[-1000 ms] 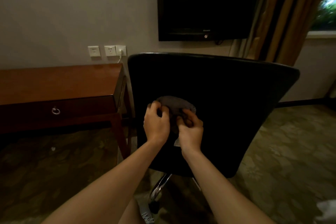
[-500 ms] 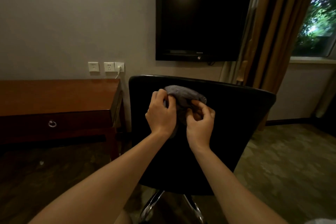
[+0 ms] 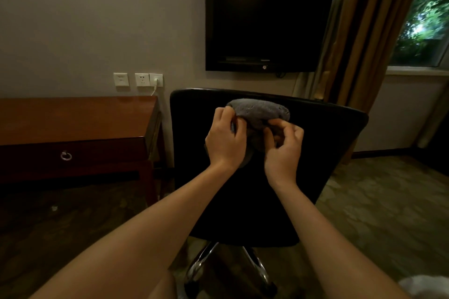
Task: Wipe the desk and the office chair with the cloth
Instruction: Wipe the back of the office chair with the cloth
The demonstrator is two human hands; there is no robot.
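Pinching the grey cloth (image 3: 260, 110) with both hands, high on the back of the black office chair (image 3: 328, 153), just under its top edge; whether pressed to the backrest or held just in front of it, cannot tell. Left hand (image 3: 227, 143) curled round the cloth's left end, fingers tucked into a fold. Right hand (image 3: 284, 150) nipping the lower right edge between thumb and fingertips. Looks more like bunching or refolding than a flat wiping stroke.

Risks, as judged from here:
- Standing on a chrome base (image 3: 206, 260), probably on castors, so likely to roll or swivel away under a firm push, with neither hand bracing the frame.
- Gathered into a lump, so meeting the backrest only in a small patch and apt to miss strips toward the sides.
- Held by pinches alone, so apt to slip and drop to the carpet (image 3: 376, 201), picking up dirt there.
- Dim light on black upholstery, so hard to judge what is clean.
- Close on the left, the wooden table (image 3: 73, 116): easy to knock its corner with a swinging backrest.
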